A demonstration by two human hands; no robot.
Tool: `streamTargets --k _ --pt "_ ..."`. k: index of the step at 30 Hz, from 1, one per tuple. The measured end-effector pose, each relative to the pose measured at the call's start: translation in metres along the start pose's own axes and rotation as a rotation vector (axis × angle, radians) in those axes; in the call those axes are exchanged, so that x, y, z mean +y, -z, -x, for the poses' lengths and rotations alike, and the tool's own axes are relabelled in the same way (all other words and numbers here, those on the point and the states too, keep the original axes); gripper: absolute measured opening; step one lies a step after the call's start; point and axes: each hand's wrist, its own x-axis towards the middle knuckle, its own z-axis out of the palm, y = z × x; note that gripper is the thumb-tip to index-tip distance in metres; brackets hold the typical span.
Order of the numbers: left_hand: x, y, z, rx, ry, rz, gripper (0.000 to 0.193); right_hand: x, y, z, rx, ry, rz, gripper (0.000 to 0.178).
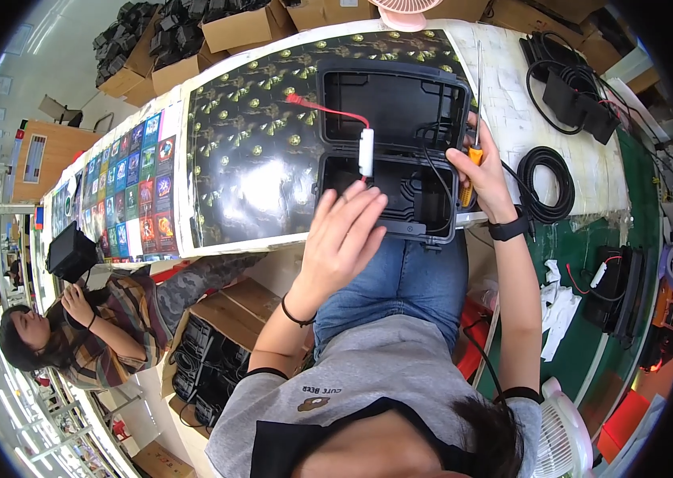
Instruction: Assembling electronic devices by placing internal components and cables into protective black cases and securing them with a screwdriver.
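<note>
An open black plastic box (396,77) lies at the table's front edge, its lid flipped back and its lower half nearest me. From the lower half a red wire with a white sleeve (366,151) rises and runs over the lid to a red connector (297,99). My left hand (340,235) reaches over the near left part of the box, fingers stretched out at the wire's base. My right hand (484,171) wraps the box's right side, with the thumb on its rim. A screwdriver (468,191) with a yellow-orange handle is held in that hand, shaft pointing away.
A coiled black cable (545,185) lies to the right, with black boxes and cords (583,95) farther back. Cardboard boxes (249,28) of black parts stand beyond the table. At the left, a co-worker (113,327) handles another black box (72,251).
</note>
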Motion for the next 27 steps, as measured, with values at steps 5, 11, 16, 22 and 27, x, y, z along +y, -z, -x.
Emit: streamTargets --k 5,11,16,22,27 --pt "-0.008 0.004 -0.007 0.014 -0.119 0.169 0.038 -0.002 0.002 0.001 -0.010 0.027 0.058 0.068" --pt "-0.013 -0.001 -0.020 0.141 0.145 0.271 0.030 -0.007 0.003 0.002 -0.045 0.079 0.080 0.070" --pt "-0.013 0.010 -0.027 -0.157 0.196 0.036 0.021 -0.005 0.004 0.001 -0.055 0.155 0.110 0.069" --pt "0.000 0.009 -0.042 -0.084 0.279 -0.265 0.028 -0.009 0.005 0.003 -0.062 0.161 0.127 0.065" --pt "-0.027 0.011 -0.046 0.044 0.338 -0.275 0.045 -0.004 0.007 0.002 -0.034 0.193 0.185 0.064"
